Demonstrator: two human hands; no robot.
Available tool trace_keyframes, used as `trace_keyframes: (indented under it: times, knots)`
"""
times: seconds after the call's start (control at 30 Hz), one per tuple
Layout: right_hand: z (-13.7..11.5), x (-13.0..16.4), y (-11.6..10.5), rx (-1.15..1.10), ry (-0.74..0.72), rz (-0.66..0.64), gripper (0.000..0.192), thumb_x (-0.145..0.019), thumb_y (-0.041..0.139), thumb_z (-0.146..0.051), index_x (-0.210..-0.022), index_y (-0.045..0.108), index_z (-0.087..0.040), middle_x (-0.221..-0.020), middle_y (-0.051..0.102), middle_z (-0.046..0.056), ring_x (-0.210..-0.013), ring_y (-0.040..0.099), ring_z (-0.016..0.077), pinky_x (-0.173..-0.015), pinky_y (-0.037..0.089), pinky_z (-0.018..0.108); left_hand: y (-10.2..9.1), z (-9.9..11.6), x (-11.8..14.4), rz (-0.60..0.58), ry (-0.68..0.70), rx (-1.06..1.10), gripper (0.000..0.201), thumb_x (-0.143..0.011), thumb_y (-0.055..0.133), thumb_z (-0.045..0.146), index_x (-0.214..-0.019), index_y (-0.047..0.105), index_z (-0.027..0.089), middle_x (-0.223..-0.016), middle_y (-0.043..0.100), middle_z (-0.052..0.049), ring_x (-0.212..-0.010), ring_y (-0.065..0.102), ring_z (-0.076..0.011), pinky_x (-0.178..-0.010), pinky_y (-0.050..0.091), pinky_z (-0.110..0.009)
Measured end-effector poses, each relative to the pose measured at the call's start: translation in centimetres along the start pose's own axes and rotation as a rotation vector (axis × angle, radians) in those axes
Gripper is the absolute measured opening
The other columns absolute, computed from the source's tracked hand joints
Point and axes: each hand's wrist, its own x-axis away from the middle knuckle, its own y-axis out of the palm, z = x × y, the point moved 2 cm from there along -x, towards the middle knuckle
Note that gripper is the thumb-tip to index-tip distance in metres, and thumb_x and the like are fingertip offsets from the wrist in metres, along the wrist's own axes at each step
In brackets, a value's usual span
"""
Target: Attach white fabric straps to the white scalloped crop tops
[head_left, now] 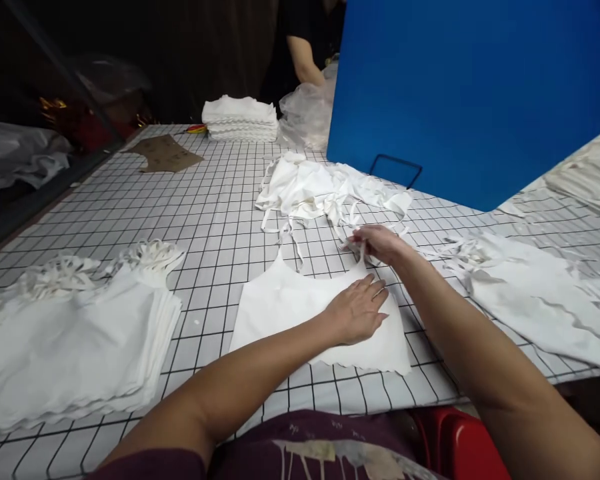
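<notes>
Surface: white work table ruled with a black grid, running from the near edge to a dark far wall.
Near edge: a red seat shows at the lower right, beside the person's dark patterned clothing.
Left hand: the left hand lies flat, palm down, fingers together and extended, pressing on the right part of a white camisole top; it grips nothing.
Camisole top: spread flat on the table at near centre, scalloped hem toward the person, thin straps pointing far.
Right hand: the right hand is just beyond the left one, fingers pinched on the top's right strap at its far right corner.
Near left: a stack of finished white tops, straps fanned at its far side.
Right: a loose layer of white tops lying flat.
Middle: a crumpled heap of white tops with dangling straps, just beyond the hands.
Far: a blue board standing upright, a folded white pile, a brown cardboard pattern, clear plastic bag.
Background: another person's arm at the far edge.
</notes>
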Motion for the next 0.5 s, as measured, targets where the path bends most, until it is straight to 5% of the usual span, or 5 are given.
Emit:
trace_keyframes:
  times: [0.17,0.27,0.37,0.43,0.5]
  knots:
    - [-2.6,4.7,-6.5,-0.388,-0.391,0.013,0.017,-0.088,0.065,-0.037,-0.097,0.064,-0.022,-0.099,0.070,0.003,-0.090,0.065,0.0141,-0.078,0.052,0.028,0.6,-0.5,-0.3,-0.014,0.009,0.036,0.057,-0.104,0.030,0.042,-0.149,0.037,0.008,-0.161,0.032,-0.012,-0.152,0.018,-0.0303,-0.123,0.022,-0.041]
    - [-3.3,11.0,-9.1,-0.175,-0.608,-0.385,0.027,-0.084,0.071,-0.042,-0.108,0.072,-0.029,-0.106,0.071,0.002,-0.106,0.064,0.0198,-0.094,0.048,0.038,0.8,-0.7,-0.2,0.035,0.020,0.072,0.054,-0.103,0.035,0.040,-0.147,0.040,0.009,-0.159,0.035,-0.012,-0.150,0.024,-0.0295,-0.122,0.025,-0.042]
    - [-2.2,16.3,-9.5,0.066,-0.566,-0.766,0.023,-0.080,0.077,-0.040,-0.101,0.078,-0.032,-0.102,0.074,0.004,-0.105,0.065,0.0240,-0.091,0.050,0.040,0.7,-0.7,-0.1,0.090,0.037,0.093,0.048,-0.102,0.040,0.036,-0.144,0.043,0.011,-0.156,0.040,-0.015,-0.147,0.032,-0.0289,-0.120,0.028,-0.045]
    - [-0.6,17.6,-9.1,0.117,-0.474,-0.701,0.021,-0.085,0.071,-0.043,-0.096,0.079,-0.027,-0.098,0.074,0.007,-0.098,0.066,0.0240,-0.086,0.051,0.038,0.6,-0.6,-0.1,0.099,0.044,0.092,0.047,-0.102,0.040,0.034,-0.143,0.043,0.011,-0.155,0.040,-0.017,-0.146,0.034,-0.0293,-0.119,0.030,-0.047]
    - [1.5,17.3,-8.5,0.129,-0.357,-0.477,0.032,-0.092,0.060,-0.048,-0.093,0.077,-0.022,-0.090,0.072,0.008,-0.087,0.066,0.0213,-0.078,0.051,0.035,0.3,-0.5,-0.1,0.104,0.042,0.079,0.047,-0.102,0.039,0.035,-0.144,0.041,0.012,-0.156,0.038,-0.017,-0.145,0.035,-0.0295,-0.118,0.031,-0.048]
